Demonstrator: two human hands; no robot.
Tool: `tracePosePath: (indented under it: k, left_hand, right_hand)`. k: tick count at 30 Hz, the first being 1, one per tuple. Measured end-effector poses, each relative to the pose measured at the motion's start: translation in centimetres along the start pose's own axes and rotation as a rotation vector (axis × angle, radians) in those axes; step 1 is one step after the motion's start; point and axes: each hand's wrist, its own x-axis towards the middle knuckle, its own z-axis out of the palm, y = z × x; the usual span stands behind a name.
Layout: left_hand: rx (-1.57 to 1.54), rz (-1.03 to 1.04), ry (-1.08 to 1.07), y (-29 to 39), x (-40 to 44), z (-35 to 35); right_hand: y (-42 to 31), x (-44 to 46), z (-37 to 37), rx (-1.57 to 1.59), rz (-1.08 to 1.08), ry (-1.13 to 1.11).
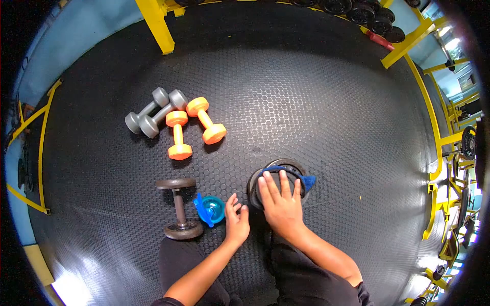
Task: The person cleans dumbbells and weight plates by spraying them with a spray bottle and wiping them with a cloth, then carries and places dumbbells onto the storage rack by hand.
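Note:
My right hand lies flat with fingers spread on a dark blue cloth, pressing it against round black weight plates on the floor. Most of the cloth is hidden under the palm. My left hand hovers to the left of the plates, its fingers loosely bent and nothing in them. Beside it stands a blue spray bottle, seen from above. Left of the bottle, a dark metal dumbbell rests close to my knee.
Two grey dumbbells and two orange dumbbells lie farther forward on the black rubber floor. Yellow rack frames edge the area. Dark weights sit on a rack at the far right.

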Motion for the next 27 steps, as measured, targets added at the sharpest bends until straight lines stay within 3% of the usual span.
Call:
tracePosePath:
  k: [2,6,9,11,13,19,20,22,23,25,26,27]
  left_hand:
    - [0.077,-0.107,-0.015,-0.5,1.1,1.3]
    - [-0.247,-0.131,-0.211,-2.7,4.0,5.2]
    - [0.0,-0.134,-0.287,0.8,4.7,6.2]
    - [0.391,0.151,-0.087,3.3,4.1,7.0]
    - [0.368,0.219,-0.065,5.1,3.4,7.2]
    - [0.596,-0.023,-0.186,7.1,1.0,4.6]
    - [0.618,-0.014,-0.194,6.9,1.0,4.4]
    - [0.604,0.201,-0.156,6.4,1.2,4.5]
    - [0.613,0.214,-0.154,6.3,1.8,4.8]
    - [0.384,0.083,-0.104,5.7,3.8,5.6]
    - [0.384,0.073,-0.147,4.0,6.1,6.1]
    - [0.394,0.082,-0.149,4.1,6.4,6.7]
  right_hand:
    - [1.3,-0.3,-0.6,0.095,0.057,-0.024]
    - [4.9,-1.0,-1.1,0.21,0.236,0.05]
    - [8.6,-2.3,-0.2,0.312,0.365,0.136]
    - [10.9,-3.5,0.7,0.417,0.425,0.251]
    - [12.3,-5.0,1.4,0.574,0.577,0.197]
    - [10.0,-9.4,5.6,0.831,0.744,0.263]
    - [9.7,-10.3,5.8,0.843,0.762,0.278]
    - [9.8,-11.8,6.1,0.533,0.679,0.503]
    - [9.4,-11.9,5.0,0.556,0.784,0.575]
    - [8.2,-12.3,2.5,1.329,0.97,0.783]
    - [7.7,-12.8,0.3,1.382,0.948,0.65]
    - [7.3,-14.5,0.6,1.361,1.143,0.361]
